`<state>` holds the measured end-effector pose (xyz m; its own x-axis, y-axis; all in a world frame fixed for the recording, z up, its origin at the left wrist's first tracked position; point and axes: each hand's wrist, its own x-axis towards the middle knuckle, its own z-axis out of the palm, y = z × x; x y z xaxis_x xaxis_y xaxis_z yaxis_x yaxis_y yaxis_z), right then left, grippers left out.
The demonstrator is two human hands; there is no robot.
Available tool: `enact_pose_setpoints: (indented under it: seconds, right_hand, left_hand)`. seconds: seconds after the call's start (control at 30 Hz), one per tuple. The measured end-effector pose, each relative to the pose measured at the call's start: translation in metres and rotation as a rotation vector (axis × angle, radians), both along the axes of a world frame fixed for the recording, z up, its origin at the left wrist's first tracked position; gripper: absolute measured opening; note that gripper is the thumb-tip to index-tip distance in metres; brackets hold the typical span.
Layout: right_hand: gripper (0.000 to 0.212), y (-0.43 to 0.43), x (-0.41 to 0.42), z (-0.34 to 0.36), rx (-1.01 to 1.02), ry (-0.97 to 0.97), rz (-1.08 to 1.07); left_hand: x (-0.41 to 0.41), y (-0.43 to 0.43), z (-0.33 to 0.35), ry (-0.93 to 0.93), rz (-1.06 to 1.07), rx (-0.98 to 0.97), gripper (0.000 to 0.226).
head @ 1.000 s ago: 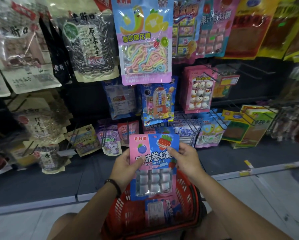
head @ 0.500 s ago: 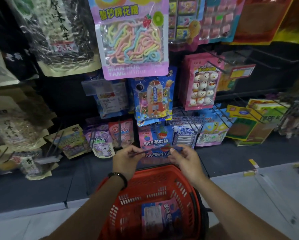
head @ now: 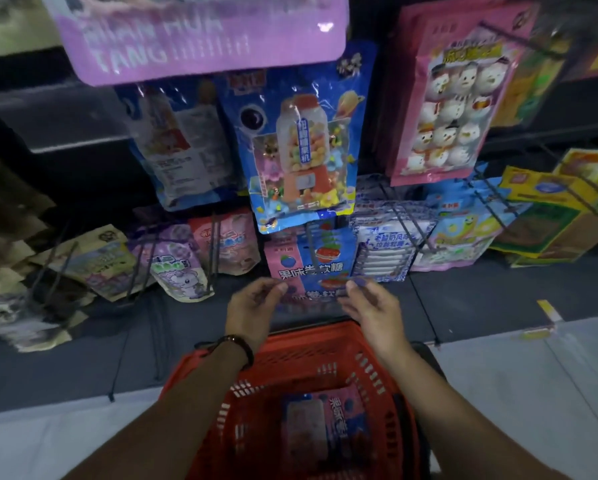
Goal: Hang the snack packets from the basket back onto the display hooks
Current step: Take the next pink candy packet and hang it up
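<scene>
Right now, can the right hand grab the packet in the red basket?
Probably not yet: the right hand pinches the pink-and-blue packet being hung. Once free, likely yes: the other packet lies uncovered in the red basket below.

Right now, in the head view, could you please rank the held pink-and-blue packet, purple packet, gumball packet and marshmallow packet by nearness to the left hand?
1. Held pink-and-blue packet: pinched by the left hand.
2. Purple packet: lower row, leftward.
3. Gumball packet: above, middle row.
4. Marshmallow packet: upper right.
</scene>
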<state>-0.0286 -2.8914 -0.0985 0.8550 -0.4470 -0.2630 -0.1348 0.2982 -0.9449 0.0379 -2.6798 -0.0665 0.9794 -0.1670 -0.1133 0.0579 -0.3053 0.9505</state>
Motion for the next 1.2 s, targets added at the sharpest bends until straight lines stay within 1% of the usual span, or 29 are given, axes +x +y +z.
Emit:
enact_pose_setpoints:
  seconds: [0.1, 0.13, 0.2, 0.3, 0.37, 0.47, 0.6, 0.77, 0.9, 0.97, 1.0, 1.07, 1.13, 1.17, 1.2]
  right_hand:
    - [0.011, -0.003, 0.007, 0.004, -0.067, -0.008, 0.009]
    - [0.009, -0.004, 0.01, 0.006, -0.09, -0.003, 0.003]
    - [0.013, -0.005, 0.017, 0.01, -0.117, 0.004, -0.014]
    - [0.024, -0.007, 0.026, 0.013, -0.127, 0.017, -0.037]
    - [0.031, -0.007, 0.03, 0.011, -0.132, 0.051, -0.052]
    - [0.031, -0.006, 0.035, 0.007, -0.129, 0.109, -0.073]
    - [0.025, -0.007, 0.039, 0.006, -0.099, 0.134, -0.089]
    - [0.008, -0.005, 0.041, -0.001, -0.086, 0.109, -0.075]
    - [0.026, -0.012, 0.041, -0.021, -0.14, 0.129, -0.051]
    - [0.031, -0.012, 0.039, -0.027, -0.129, 0.14, -0.033]
    - [0.033, -0.01, 0.035, -0.024, -0.148, 0.151, -0.031]
    - [0.032, -0.008, 0.026, -0.023, -0.258, 0.195, -0.026]
    - [0.018, -0.002, 0.014, -0.019, -0.404, 0.259, -0.01]
    - [0.009, 0.001, 0.009, -0.016, -0.471, 0.275, 0.018]
    - [0.007, 0.004, 0.004, -0.013, -0.556, 0.286, 0.072]
  left_hand:
    - [0.007, -0.005, -0.008, 0.017, 0.034, -0.057, 0.016]
    - [0.009, -0.006, -0.009, 0.019, 0.046, -0.072, 0.017]
    - [0.013, -0.009, -0.009, 0.015, 0.066, -0.112, 0.019]
    - [0.018, -0.015, -0.008, 0.001, 0.091, -0.127, 0.019]
    - [0.019, -0.018, -0.007, 0.004, 0.097, -0.113, 0.02]
    - [0.023, -0.02, -0.016, 0.019, 0.105, -0.067, 0.02]
    - [0.028, -0.024, -0.023, 0.107, 0.164, -0.123, 0.02]
    - [0.037, -0.03, -0.025, 0.15, 0.211, -0.151, 0.021]
    - [0.048, -0.028, -0.03, 0.175, 0.191, -0.138, 0.023]
    - [0.05, -0.029, -0.029, 0.166, 0.173, -0.095, 0.03]
    - [0.049, -0.029, -0.025, 0.15, 0.169, -0.042, 0.033]
    - [0.044, -0.027, -0.016, 0.117, 0.191, 0.104, 0.04]
    - [0.038, -0.019, -0.011, 0.106, 0.195, 0.296, 0.043]
    - [0.037, -0.013, -0.011, 0.115, 0.173, 0.349, 0.044]
    - [0.032, -0.005, -0.008, 0.15, 0.134, 0.384, 0.048]
